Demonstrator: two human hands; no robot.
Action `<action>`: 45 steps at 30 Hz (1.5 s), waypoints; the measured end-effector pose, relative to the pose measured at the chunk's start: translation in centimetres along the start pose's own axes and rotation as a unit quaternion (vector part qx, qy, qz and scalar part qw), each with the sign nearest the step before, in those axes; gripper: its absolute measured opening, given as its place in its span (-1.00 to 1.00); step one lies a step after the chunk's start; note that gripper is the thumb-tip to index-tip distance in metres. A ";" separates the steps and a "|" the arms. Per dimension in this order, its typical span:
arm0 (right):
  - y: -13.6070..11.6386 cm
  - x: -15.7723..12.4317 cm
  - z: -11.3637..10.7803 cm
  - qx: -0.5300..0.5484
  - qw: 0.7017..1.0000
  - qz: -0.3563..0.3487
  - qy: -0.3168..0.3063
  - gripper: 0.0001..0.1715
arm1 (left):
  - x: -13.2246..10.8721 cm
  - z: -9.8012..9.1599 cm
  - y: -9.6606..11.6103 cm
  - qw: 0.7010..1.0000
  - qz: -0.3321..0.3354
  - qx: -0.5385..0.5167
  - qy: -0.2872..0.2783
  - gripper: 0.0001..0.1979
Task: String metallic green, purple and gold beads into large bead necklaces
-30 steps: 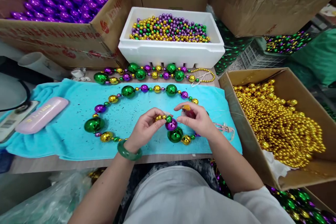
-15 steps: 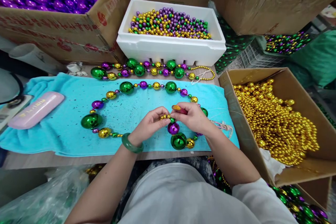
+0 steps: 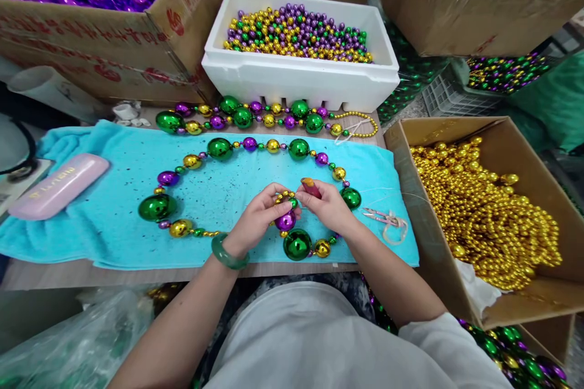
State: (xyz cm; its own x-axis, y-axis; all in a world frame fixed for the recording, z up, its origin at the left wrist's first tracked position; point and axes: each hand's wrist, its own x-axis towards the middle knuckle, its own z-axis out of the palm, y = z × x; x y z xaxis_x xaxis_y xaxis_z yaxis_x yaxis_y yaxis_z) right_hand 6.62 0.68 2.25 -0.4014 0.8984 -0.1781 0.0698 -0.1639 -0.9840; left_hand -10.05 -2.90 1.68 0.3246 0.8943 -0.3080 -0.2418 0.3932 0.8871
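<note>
A bead necklace (image 3: 219,149) of large green, purple and gold balls lies in a loop on a turquoise towel (image 3: 114,219). My left hand (image 3: 258,219), with a green bangle on the wrist, pinches small gold beads at the loop's near end, just above a purple ball (image 3: 286,220) and a big green ball (image 3: 297,244). Facing it, my right hand (image 3: 329,208) is closed on the same end of the strand and holds a small red and orange object (image 3: 310,186) that I cannot name. The two hands almost touch.
A second finished necklace (image 3: 255,118) lies behind the towel. A white foam box (image 3: 296,82) holds mixed small beads; a cardboard box (image 3: 479,219) at right holds gold bead strands. Small scissors (image 3: 383,217) lie right of my hand. A pink case (image 3: 55,185) rests at left.
My hands have drawn close together over the strand's end and shifted slightly left. The purple and green balls slid left with them. The camera has tilted a little.
</note>
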 end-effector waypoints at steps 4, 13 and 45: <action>1.1 -0.1 -0.1 0.077 0.997 0.003 0.011 -0.59 | -0.2 -0.1 0.2 1.000 -0.011 -0.001 0.014 -0.69; 2.6 -0.8 -1.6 0.114 0.993 -0.006 -0.015 -0.47 | -0.3 -0.1 0.1 1.000 -0.013 -0.022 0.007 -0.63; 2.8 -0.5 -1.1 0.013 0.998 -0.058 -0.017 -0.43 | -0.7 0.9 0.2 0.987 -0.044 -0.139 -0.063 -0.57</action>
State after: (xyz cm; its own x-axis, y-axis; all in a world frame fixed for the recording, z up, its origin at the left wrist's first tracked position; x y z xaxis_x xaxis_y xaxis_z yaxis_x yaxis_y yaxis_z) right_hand 7.99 0.25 -0.46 -0.4362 0.8978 -0.0615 -0.0034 -0.0699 -0.9975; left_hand -9.50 -3.64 2.40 0.4627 0.8269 -0.3196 -0.4435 0.5281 0.7241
